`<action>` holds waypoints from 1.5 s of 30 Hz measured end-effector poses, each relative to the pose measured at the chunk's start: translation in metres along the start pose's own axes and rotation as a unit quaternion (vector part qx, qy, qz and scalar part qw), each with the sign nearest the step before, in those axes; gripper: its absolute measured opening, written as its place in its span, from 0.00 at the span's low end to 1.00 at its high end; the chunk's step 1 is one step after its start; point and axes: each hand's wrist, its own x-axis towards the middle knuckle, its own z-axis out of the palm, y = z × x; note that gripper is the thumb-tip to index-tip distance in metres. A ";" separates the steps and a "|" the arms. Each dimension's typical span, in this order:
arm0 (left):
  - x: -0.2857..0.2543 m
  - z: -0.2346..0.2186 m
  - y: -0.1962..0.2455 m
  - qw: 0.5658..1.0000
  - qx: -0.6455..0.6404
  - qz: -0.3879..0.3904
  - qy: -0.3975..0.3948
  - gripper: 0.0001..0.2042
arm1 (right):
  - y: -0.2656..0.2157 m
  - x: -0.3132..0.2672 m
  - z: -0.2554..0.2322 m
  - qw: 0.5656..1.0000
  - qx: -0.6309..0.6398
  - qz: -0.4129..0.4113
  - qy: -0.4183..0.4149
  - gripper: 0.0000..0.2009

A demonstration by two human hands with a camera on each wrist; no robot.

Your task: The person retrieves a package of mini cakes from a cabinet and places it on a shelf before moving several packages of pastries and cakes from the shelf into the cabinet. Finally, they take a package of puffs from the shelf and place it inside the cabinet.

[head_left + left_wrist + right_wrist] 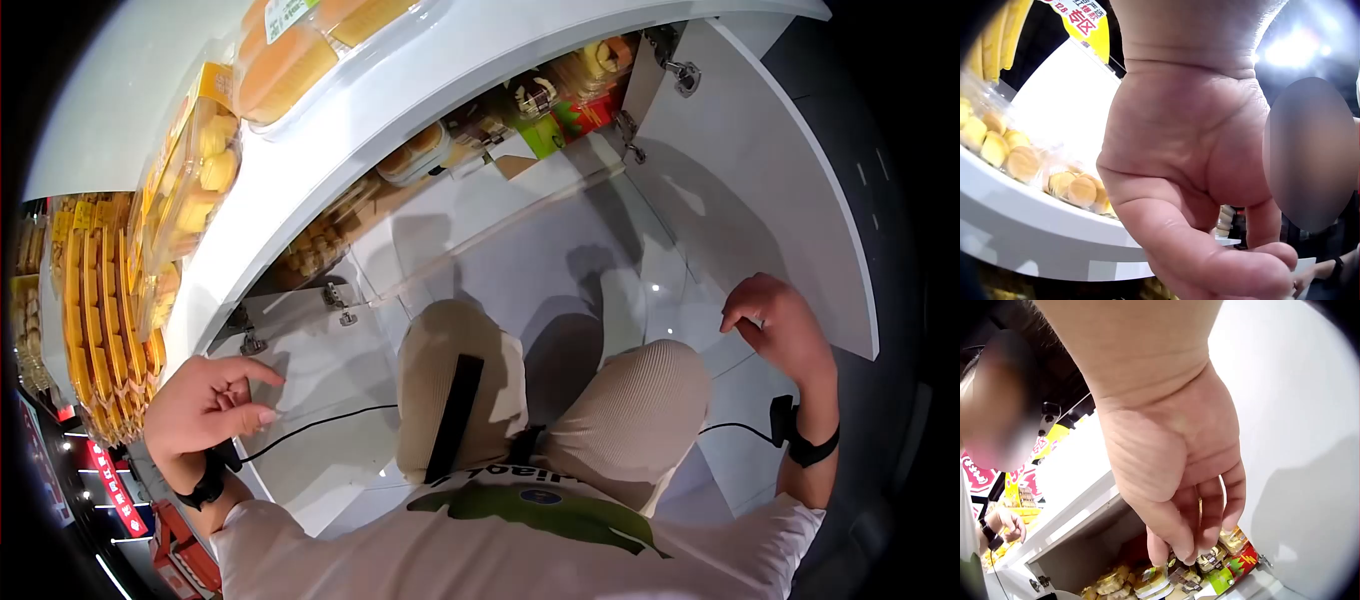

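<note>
My left hand (pixel 210 405) is over the upper edge of the left cabinet door (pixel 330 360), thumb and index finger apart and nothing between them. In the left wrist view, its fingers curl loosely below the palm. My right hand (pixel 775 325) hangs bent at the wrist beside the right cabinet door (pixel 750 170), which stands swung out. The right wrist view shows its fingers (pixel 1210 515) loosely bent and holding nothing. Between the doors, the low cabinet holds packaged cakes (pixel 415 155), clear tubs of pastries (pixel 530 95) and a red and green box (pixel 580 115).
Above the cabinet runs a curved white counter (pixel 330 150) carrying clear packs of yellow cakes (pixel 205 165). Stacked yellow packages (pixel 95 310) stand at the far left. My bent knees (pixel 455 370) are before the cabinet opening. Metal hinges (pixel 680 75) show at the door edges.
</note>
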 end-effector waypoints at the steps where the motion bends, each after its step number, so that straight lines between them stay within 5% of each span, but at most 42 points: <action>1: -0.006 -0.002 0.016 0.998 0.065 -0.002 -0.019 0.15 | -0.001 -0.008 -0.003 0.999 -0.027 -0.009 -0.016 0.08; 5: -0.045 -0.008 0.034 0.991 0.094 0.016 -0.089 0.15 | -0.019 -0.051 -0.021 0.997 -0.017 0.028 -0.071 0.08; 10: -0.043 0.000 0.012 0.949 -0.184 -0.095 -0.237 0.15 | -0.044 -0.133 0.007 0.951 0.176 0.226 -0.117 0.06; 16: -0.060 0.013 -0.031 0.928 -0.266 -0.209 -0.156 0.16 | -0.099 -0.221 0.063 0.872 0.296 0.389 -0.018 0.04; 20: -0.090 0.023 -0.056 0.910 -0.339 -0.202 -0.124 0.17 | -0.101 -0.295 0.112 0.807 0.380 0.449 0.056 0.05; 22: -0.107 0.027 -0.067 0.903 -0.343 -0.232 -0.117 0.18 | -0.115 -0.319 0.105 0.794 0.399 0.453 0.072 0.04; 24: -0.126 0.024 -0.064 0.907 -0.338 -0.228 -0.105 0.18 | -0.131 -0.329 0.087 0.698 0.486 0.514 0.111 0.04; 27: -0.159 0.015 -0.052 0.910 -0.336 -0.224 -0.088 0.19 | -0.157 -0.327 0.046 0.669 0.499 0.538 0.120 0.04; 37: -0.278 -0.012 -0.007 0.888 -0.416 -0.194 0.016 0.18 | -0.212 -0.294 -0.108 0.727 0.469 0.478 0.151 0.06; 45: -0.336 -0.032 -0.026 0.854 -0.485 -0.176 0.071 0.19 | -0.225 -0.170 -0.187 0.797 0.425 0.399 0.161 0.07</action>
